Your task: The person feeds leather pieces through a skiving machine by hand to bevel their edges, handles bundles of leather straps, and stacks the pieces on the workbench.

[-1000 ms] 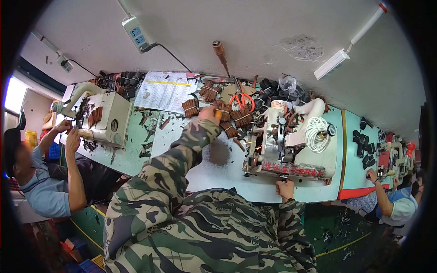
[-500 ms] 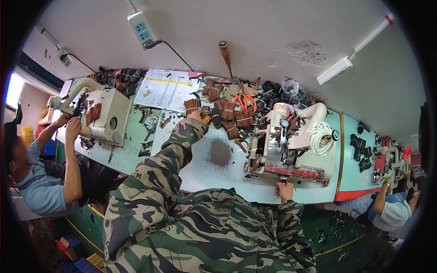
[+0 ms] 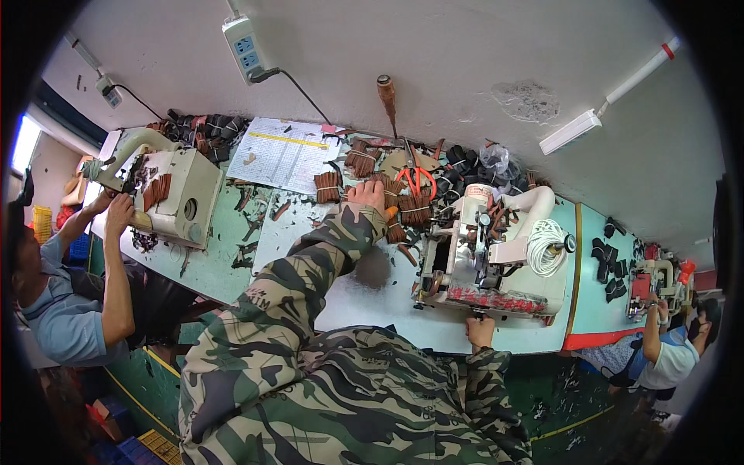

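Note:
My left hand (image 3: 366,195) is over the pile of banded brown strip bundles, back of the hand up and fingers curled down among them. What is under the fingers is hidden. A small orange piece (image 3: 391,211) shows by its thumb side. Close by lie a brown strip bundle (image 3: 327,187) to its left, another bundle (image 3: 361,159) beyond it, and one more bundle (image 3: 415,211) to its right. My right hand (image 3: 480,332) is closed on a small dark knob (image 3: 477,315) at the front of the cream bench machine (image 3: 535,288).
Orange-handled pliers (image 3: 417,180) and an upright wooden-handled tool (image 3: 387,97) stand behind the bundles. A printed sheet (image 3: 283,155) lies at the back left. A co-worker (image 3: 70,302) uses another machine (image 3: 182,194) at left; another person (image 3: 674,349) sits at far right.
My left hand has moved right across the bundles, now covering the black bundle and small brown bundle that showed before. My right hand stays at the machine's front knob. The view has shifted slightly.

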Tool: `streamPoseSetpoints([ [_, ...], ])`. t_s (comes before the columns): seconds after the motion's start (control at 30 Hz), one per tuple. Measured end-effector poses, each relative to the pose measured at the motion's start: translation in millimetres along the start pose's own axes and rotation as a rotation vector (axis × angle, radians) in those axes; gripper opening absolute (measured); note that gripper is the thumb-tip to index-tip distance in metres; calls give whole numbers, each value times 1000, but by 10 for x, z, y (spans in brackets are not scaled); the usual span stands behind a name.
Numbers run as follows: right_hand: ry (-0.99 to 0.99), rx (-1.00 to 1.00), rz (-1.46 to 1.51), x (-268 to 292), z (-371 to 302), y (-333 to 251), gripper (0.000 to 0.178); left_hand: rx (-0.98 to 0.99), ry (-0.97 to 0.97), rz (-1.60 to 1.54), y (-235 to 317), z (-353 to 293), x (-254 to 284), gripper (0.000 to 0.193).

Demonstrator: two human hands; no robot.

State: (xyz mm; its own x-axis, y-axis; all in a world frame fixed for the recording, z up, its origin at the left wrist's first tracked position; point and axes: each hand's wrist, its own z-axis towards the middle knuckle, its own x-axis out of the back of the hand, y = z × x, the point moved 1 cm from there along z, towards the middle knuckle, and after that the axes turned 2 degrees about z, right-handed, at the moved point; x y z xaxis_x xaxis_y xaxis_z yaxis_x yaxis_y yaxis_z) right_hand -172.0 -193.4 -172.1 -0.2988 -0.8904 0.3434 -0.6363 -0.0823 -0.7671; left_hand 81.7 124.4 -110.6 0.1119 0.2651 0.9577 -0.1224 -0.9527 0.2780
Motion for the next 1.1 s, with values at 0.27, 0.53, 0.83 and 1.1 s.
streamPoseSetpoints([
  [0.27, -1, -34, 75, -10, -19, -27, 8, -101, 449, -144, -404, -56, -43, 39],
  [0.53, -23, -82, 79, 4, 65, 82, 10, 385, 98, -71, -1118, 26, 31, 57],
  [0.83, -20, -102, 72, -15, 11, -28, 11, 268, 309, -127, -1167, -230, -67, 63],
  [1.1, -34, -114, 60, 5, -34, -47, 13, 24, 213, -313, -175, 4, -69, 47],
])
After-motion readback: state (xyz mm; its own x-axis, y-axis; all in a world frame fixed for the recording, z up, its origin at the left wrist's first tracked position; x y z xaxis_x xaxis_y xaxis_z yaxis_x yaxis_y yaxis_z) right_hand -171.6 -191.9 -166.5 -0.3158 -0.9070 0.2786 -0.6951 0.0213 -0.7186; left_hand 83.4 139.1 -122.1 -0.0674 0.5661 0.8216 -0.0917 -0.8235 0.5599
